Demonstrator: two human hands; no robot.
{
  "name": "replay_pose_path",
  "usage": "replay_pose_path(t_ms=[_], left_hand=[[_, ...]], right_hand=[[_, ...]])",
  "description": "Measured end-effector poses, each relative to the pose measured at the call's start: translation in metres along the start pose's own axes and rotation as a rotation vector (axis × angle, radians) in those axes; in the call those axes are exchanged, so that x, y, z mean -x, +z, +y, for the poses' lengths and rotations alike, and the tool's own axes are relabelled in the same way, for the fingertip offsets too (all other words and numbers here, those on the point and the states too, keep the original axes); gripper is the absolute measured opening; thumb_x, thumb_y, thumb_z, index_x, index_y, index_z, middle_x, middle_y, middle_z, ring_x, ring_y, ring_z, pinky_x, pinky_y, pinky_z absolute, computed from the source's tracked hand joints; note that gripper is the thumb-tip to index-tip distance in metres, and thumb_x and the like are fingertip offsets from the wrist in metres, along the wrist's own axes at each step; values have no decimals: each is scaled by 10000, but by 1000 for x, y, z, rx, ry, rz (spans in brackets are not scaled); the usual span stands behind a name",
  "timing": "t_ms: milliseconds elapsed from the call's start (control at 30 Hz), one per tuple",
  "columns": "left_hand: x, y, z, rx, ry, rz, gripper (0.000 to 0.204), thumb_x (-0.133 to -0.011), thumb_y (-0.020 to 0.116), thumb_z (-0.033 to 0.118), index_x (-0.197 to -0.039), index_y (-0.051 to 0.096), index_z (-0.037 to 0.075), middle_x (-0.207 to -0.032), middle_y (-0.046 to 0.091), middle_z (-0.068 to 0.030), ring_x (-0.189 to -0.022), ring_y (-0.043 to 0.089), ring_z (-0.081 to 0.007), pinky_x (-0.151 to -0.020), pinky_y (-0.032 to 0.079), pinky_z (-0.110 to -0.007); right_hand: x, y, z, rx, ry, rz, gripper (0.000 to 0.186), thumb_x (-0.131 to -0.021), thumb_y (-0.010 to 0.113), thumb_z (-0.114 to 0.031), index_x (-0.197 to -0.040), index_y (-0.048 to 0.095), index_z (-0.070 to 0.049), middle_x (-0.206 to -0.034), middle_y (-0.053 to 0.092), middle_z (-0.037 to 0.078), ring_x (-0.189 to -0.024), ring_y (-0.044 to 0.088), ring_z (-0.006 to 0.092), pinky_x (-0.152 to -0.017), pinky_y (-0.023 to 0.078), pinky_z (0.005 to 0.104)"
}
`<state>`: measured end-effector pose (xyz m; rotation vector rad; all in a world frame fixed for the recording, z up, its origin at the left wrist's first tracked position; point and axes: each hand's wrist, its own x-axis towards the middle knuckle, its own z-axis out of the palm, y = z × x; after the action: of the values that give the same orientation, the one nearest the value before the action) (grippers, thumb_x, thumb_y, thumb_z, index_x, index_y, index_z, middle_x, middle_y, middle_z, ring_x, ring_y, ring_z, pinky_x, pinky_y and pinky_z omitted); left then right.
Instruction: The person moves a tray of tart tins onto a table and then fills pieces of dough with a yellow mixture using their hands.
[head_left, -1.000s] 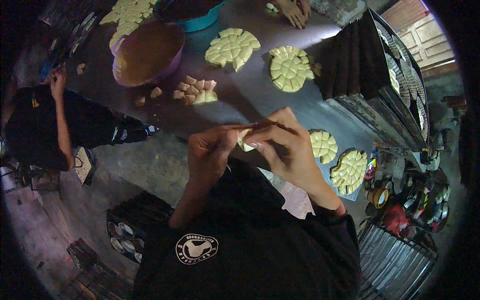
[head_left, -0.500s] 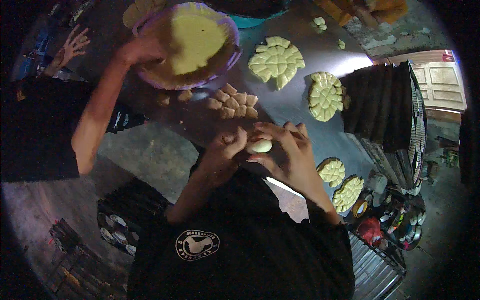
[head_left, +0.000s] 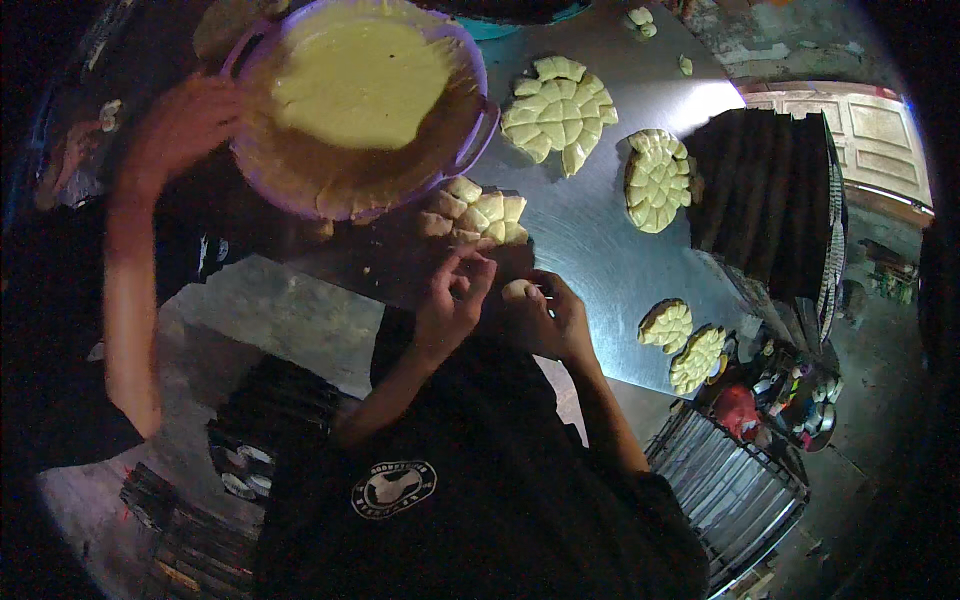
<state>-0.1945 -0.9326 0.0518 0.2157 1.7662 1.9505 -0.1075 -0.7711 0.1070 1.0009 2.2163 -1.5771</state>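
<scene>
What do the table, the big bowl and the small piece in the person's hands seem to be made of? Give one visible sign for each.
Table: probably sheet metal; smooth grey with glare.
Bowl: likely plastic; purple, moulded handles.
Small piece, in the right hand: apparently soft dough; pale and rounded.

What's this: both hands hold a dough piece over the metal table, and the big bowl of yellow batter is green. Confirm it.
One thing is off: the bowl is purple, not green, as the head view shows. The rest holds: left hand and right hand hold the dough piece over the metal table.
</scene>
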Motion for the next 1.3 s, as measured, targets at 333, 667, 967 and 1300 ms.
replay_pose_path(t_ms=[333, 667, 967, 1300], left_hand=[[-38, -11, 38, -1111, 253, 128, 364, -950, 627, 224, -1238, 663, 4, -1410, 528, -163, -1370, 451, -355, -1117, 377, -542], [-39, 33, -22, -1812, 483, 258, 654, -949, 596, 457, -1362, 589, -49, -1582, 341, -249, -1516, 241, -379, -1222, 94, -677], [43, 139, 58, -610, 675, -43, 504, -1007, 574, 380, -1320, 600, -15, -1433, 518, -220, -1358, 491, -372, -1170, 321, -566], [37, 134, 93, -167, 1439, -125, 638, -966, 604, 538, -1329, 554, 17, -1281, 605, -174, -1178, 618, -322, -1097, 420, -515]], right_hand=[[-168, 26, -44, 576, -905, 26, 242, -898, 673, -146, -1096, 714, -13, -1043, 684, 199, -975, 661, 409, -848, 546, 451], [-127, -76, -11, -509, -648, 257, 183, -1006, 656, -124, -1099, 670, 33, -1041, 697, 65, -929, 649, 143, -839, 524, 295], [69, -166, 2, 242, -1178, 390, 137, -841, 755, -1, -963, 712, -45, -1045, 718, 127, -943, 687, 236, -850, 541, 334], [115, -82, -44, -859, -686, -222, 475, -884, 729, 38, -1299, 510, -35, -1208, 673, 89, -1111, 639, 160, -964, 493, 299]])
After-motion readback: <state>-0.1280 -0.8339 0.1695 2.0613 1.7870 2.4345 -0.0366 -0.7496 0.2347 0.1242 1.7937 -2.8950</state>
